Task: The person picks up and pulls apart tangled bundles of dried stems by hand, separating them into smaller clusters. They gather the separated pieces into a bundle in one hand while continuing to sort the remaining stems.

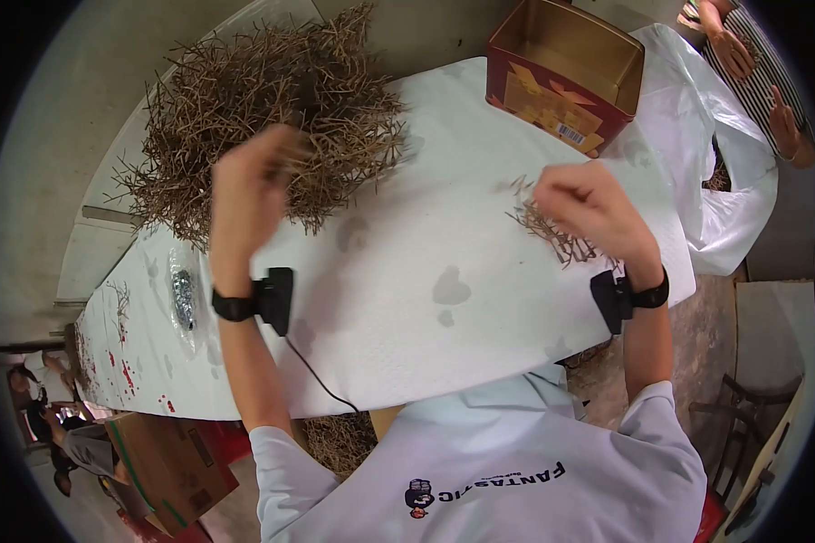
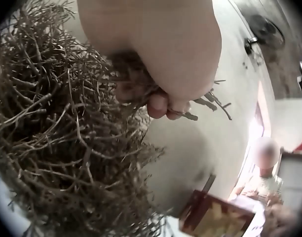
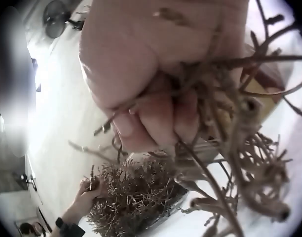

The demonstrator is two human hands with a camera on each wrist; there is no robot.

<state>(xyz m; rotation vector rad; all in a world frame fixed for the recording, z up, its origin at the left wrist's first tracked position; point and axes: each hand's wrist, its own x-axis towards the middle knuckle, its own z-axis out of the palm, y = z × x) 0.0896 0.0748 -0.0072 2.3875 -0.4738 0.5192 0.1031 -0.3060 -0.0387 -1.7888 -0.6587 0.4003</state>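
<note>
A big heap of dry brown twigs (image 1: 272,100) spreads over the back left of the white table. My left hand (image 1: 249,199) is at its front edge, blurred in the head view. In the left wrist view its fingers (image 2: 157,105) curl round a few twigs, whose ends (image 2: 206,102) poke out beside the palm. At the right, my right hand (image 1: 593,213) grips a loose bunch of forked twigs (image 1: 552,233). The right wrist view shows the fingers (image 3: 156,121) folded into the palm, with branching twigs (image 3: 240,143) sticking out close to the camera.
An open red and gold box (image 1: 552,100) stands at the back right. Beside it lies a white plastic bag (image 1: 733,217), near another person's hands (image 1: 733,54). A clear packet with dark contents (image 1: 184,299) lies left on the white tablecloth (image 1: 398,299). A cardboard box (image 1: 172,466) sits below left.
</note>
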